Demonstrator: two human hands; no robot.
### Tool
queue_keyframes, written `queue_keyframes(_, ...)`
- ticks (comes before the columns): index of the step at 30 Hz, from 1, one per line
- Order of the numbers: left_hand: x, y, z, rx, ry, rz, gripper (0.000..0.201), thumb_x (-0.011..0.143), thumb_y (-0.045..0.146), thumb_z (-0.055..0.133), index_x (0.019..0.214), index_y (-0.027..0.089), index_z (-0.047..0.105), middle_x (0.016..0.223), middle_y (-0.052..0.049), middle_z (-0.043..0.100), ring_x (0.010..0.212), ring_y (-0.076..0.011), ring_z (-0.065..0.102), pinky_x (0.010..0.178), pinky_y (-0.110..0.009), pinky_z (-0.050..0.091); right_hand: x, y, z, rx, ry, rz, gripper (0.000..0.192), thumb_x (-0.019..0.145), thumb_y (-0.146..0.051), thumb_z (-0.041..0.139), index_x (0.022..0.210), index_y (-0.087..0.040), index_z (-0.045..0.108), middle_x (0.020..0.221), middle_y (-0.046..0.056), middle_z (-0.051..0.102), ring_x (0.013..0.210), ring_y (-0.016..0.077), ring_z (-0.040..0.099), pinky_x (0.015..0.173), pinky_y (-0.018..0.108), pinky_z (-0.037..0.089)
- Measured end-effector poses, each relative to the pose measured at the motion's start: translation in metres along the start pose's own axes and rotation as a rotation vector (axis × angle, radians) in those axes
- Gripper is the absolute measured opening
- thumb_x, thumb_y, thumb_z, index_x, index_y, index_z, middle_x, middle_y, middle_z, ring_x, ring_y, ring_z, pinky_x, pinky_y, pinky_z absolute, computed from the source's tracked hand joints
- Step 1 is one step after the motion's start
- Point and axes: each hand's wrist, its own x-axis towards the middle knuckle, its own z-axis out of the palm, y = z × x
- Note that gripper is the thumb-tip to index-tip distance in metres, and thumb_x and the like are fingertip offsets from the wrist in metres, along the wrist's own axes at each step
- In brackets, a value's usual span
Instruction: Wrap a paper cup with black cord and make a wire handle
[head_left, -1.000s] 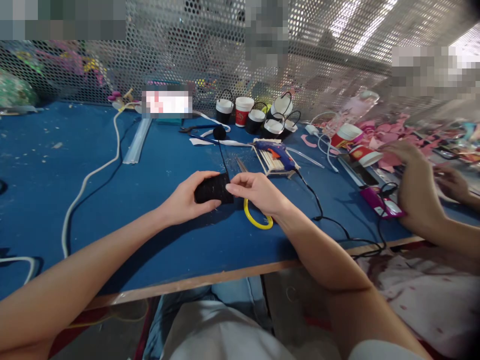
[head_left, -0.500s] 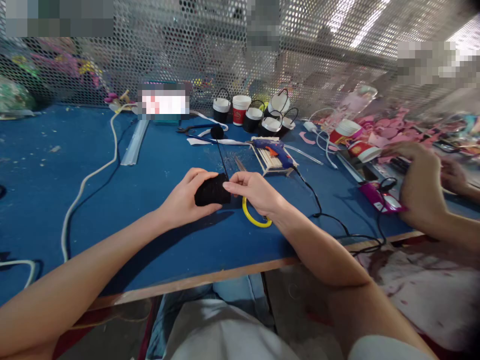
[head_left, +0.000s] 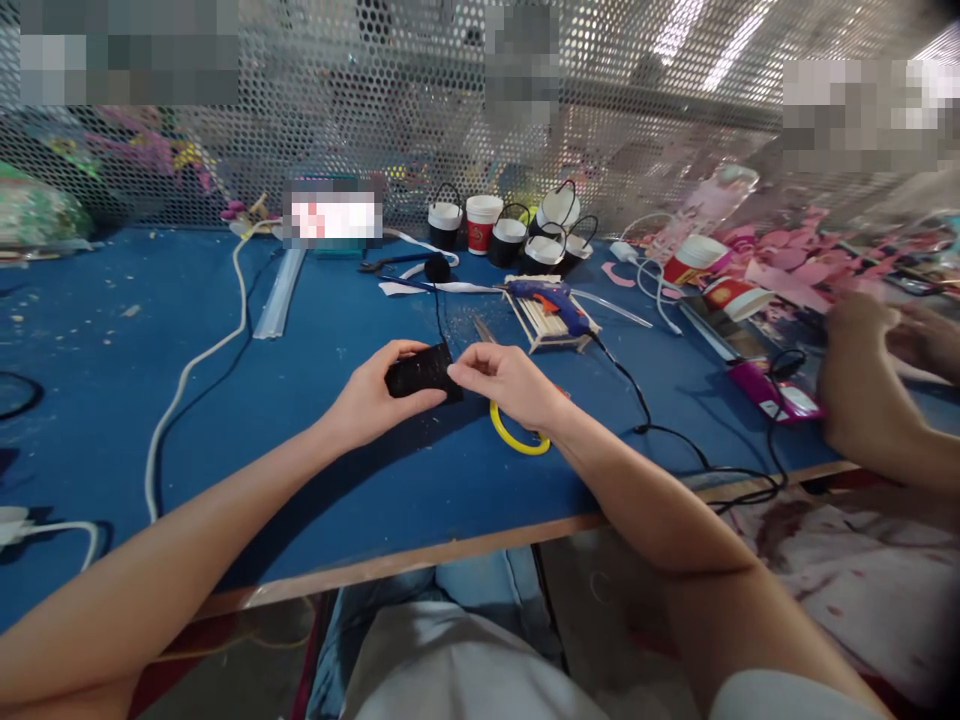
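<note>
Beyond my hands a blue glue gun rests on a stick rack, with black-and-white cups further back by the mesh. A co-worker's hand works at my right. My left hand grips a black wrapped cup above the blue table; my right hand pinches black cord at its edge, yellow scissors just beneath.

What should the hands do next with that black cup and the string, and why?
Probably wind the string once more around the black cup. The left hand grips the cup sideways, the right hand pinches at its edge, and the string runs back to a small black ball.
</note>
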Motion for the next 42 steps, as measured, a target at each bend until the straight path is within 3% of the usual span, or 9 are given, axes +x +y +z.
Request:
queue_keyframes(5, -0.001, 0.0, 0.003, 0.012, 0.012, 0.018, 0.053, 0.069, 0.044, 0.066, 0.111, 0.017, 0.049, 0.103, -0.006, 0.059, 0.092, -0.0191, 0.057, 0.081, -0.031, 0.045, -0.002, 0.0, 0.005, -0.073, 0.079, -0.059, 0.027, 0.079, -0.04, 0.055, 0.069, -0.015, 0.053, 0.061, -0.003, 0.049, 0.056, 0.0072, 0.041, 0.053, 0.022, 0.031)
queue_keyframes(11, -0.002, -0.001, 0.004, 0.091, 0.05, 0.095, 0.052, 0.068, 0.041, 0.067, 0.111, 0.018, 0.05, 0.105, -0.007, 0.058, 0.096, -0.0203, 0.056, 0.084, -0.034, 0.045, -0.001, 0.0, 0.004, -0.039, 0.059, -0.044, 0.039, 0.086, -0.048, 0.041, 0.066, -0.016, 0.05, 0.06, -0.003, 0.045, 0.056, 0.0079, 0.04, 0.053, 0.022, 0.03)
queue_keyframes(17, -0.004, -0.005, 0.005, 0.258, 0.038, 0.229, 0.058, 0.07, 0.043, 0.067, 0.117, 0.017, 0.046, 0.109, -0.01, 0.054, 0.101, -0.0224, 0.053, 0.088, -0.038, 0.045, 0.0, 0.006, 0.01, -0.014, 0.079, -0.028, 0.032, 0.081, -0.043, 0.053, 0.063, -0.017, 0.045, 0.055, -0.005, 0.039, 0.052, 0.0065, 0.036, 0.05, 0.022, 0.028)
queue_keyframes(23, -0.002, -0.004, 0.0, 0.401, 0.044, 0.336, 0.056, 0.073, 0.035, 0.064, 0.122, 0.017, 0.043, 0.115, -0.012, 0.051, 0.109, -0.0255, 0.048, 0.093, -0.042, 0.041, 0.003, 0.006, 0.004, -0.047, 0.076, -0.023, 0.037, 0.083, -0.048, 0.046, 0.067, -0.016, 0.051, 0.06, -0.002, 0.049, 0.056, 0.0083, 0.043, 0.054, 0.022, 0.033)
queue_keyframes(28, 0.005, -0.007, -0.014, -0.09, -0.049, 0.081, 0.055, 0.069, 0.038, 0.067, 0.117, 0.021, 0.045, 0.109, -0.007, 0.056, 0.101, -0.0229, 0.054, 0.088, -0.038, 0.045, 0.006, 0.0, -0.028, -0.375, 0.231, -0.024, 0.031, 0.084, -0.042, 0.047, 0.07, -0.016, 0.054, 0.062, 0.001, 0.058, 0.056, 0.0107, 0.05, 0.056, 0.024, 0.036)
queue_keyframes(31, 0.008, -0.012, -0.017, -0.519, -0.101, -0.118, 0.047, 0.073, 0.039, 0.064, 0.114, 0.022, 0.049, 0.104, -0.006, 0.059, 0.089, -0.0203, 0.059, 0.072, -0.031, 0.051, 0.001, 0.0, -0.044, -0.676, 0.151, 0.066, 0.021, 0.085, -0.027, 0.045, 0.073, -0.016, 0.057, 0.068, 0.004, 0.062, 0.061, 0.0139, 0.054, 0.058, 0.026, 0.036)
queue_keyframes(34, 0.01, -0.013, -0.017, -0.792, -0.103, -0.239, 0.041, 0.075, 0.042, 0.059, 0.11, 0.021, 0.052, 0.1, -0.007, 0.061, 0.079, -0.0203, 0.062, 0.06, -0.03, 0.052, -0.011, 0.004, -0.047, -0.912, 0.05, 0.167, 0.022, 0.085, -0.025, 0.043, 0.095, -0.015, 0.059, 0.094, 0.012, 0.064, 0.081, 0.0216, 0.059, 0.065, 0.03, 0.039)
queue_keyframes(38, 0.011, -0.014, -0.018, -0.97, -0.137, -0.283, 0.048, 0.076, 0.053, 0.054, 0.11, 0.02, 0.05, 0.09, -0.009, 0.064, 0.068, -0.0211, 0.064, 0.049, -0.028, 0.049, -0.029, 0.008, -0.037, -1.079, -0.092, 0.358, 0.042, 0.081, -0.037, 0.051, 0.112, -0.009, 0.052, 0.101, 0.02, 0.057, 0.089, 0.0306, 0.058, 0.07, 0.035, 0.042)
queue_keyframes(42, 0.01, -0.019, -0.024, -1.038, -0.208, -0.204, 0.06, 0.064, 0.05, 0.068, 0.113, 0.019, 0.051, 0.093, -0.01, 0.063, 0.071, -0.0207, 0.062, 0.05, -0.026, 0.047, -0.035, 0.013, -0.029, -1.04, -0.098, 0.364, 0.043, 0.082, -0.028, 0.049, 0.121, -0.009, 0.046, 0.103, 0.02, 0.055, 0.09, 0.0309, 0.058, 0.07, 0.035, 0.042)
